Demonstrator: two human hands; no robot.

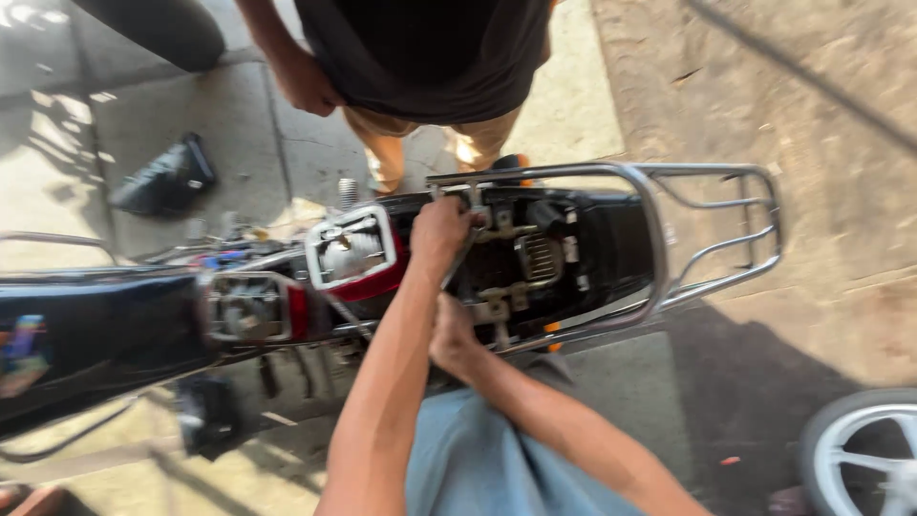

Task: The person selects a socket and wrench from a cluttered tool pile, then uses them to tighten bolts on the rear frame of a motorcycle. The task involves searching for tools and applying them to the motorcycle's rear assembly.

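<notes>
A motorcycle lies across the view with its seat off, showing the open black frame bay point(544, 258). My left hand point(439, 229) reaches over the bay to the far chrome rail point(535, 174), fingers curled around what looks like a thin metal tool. My right hand point(452, 336) sits lower, against the near side of the frame, partly hidden behind my left forearm. Its fingers do not show. A chrome-framed box point(349, 248) with a red panel point(382, 284) sits just left of my hands.
Another person in a dark shirt point(430, 48) stands across the bike, one hand point(306, 84) at the hip. The chrome rear carrier point(726, 225) juts right. The black tank point(95, 334) is at left. A black seat point(167, 179) lies on the concrete; a wheel point(860, 454) shows at bottom right.
</notes>
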